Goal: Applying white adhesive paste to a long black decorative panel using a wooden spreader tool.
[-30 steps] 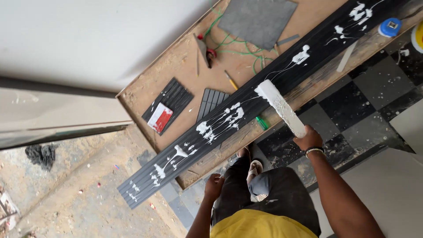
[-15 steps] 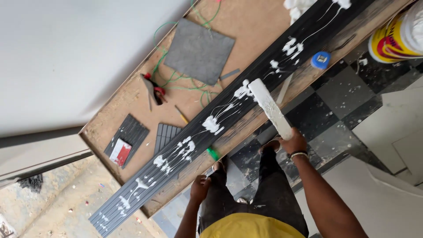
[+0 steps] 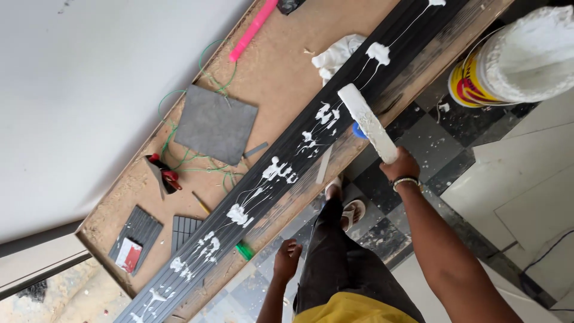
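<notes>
My right hand [image 3: 399, 167] grips the handle end of a white paint roller [image 3: 366, 121], whose far end rests on a long black ribbed panel [image 3: 299, 152]. The panel lies diagonally along a wooden workbench [image 3: 281, 54] and carries blobs and thin trails of white glue [image 3: 278, 170]. My left hand [image 3: 287, 259] hangs loosely curled beside my dark trousers, below the bench edge, holding nothing.
A grey square tile [image 3: 215, 124], green wire [image 3: 179, 157], red-handled tool [image 3: 164, 175], two small ribbed offcuts [image 3: 136, 234], a white rag [image 3: 335, 55] and a pink stick [image 3: 253, 29] lie on the bench. An open bucket of white glue [image 3: 514, 57] stands on the black checkered floor at right.
The view has shifted along the bench toward the bucket. My right hand has carried the roller further up the panel. My left hand stays low by my leg.
</notes>
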